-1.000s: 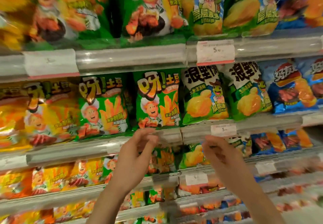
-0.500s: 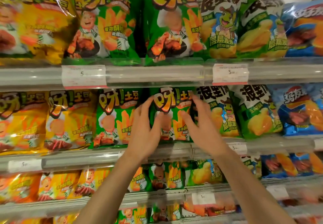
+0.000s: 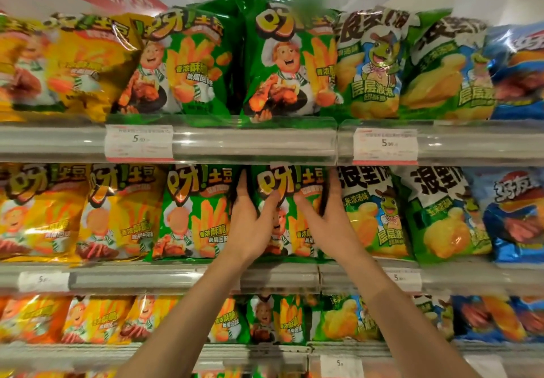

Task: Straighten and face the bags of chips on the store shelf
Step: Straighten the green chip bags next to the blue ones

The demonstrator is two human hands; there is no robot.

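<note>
Gripping green bag (image 3: 290, 189), fingertips hidden behind.

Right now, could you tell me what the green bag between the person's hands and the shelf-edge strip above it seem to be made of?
Green bag: seemingly thin glossy plastic film, judging by its creases and glare; both the left hand and right hand hold its sides. Shelf-edge strip: apparently clear, shiny rigid plastic, curved, with a paper-looking price label behind it.

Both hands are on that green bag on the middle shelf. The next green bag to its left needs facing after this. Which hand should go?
Left, probably. The left hand grips the held green bag on its left edge, right beside the neighbouring green bag. The right hand would have to cross over.
</note>
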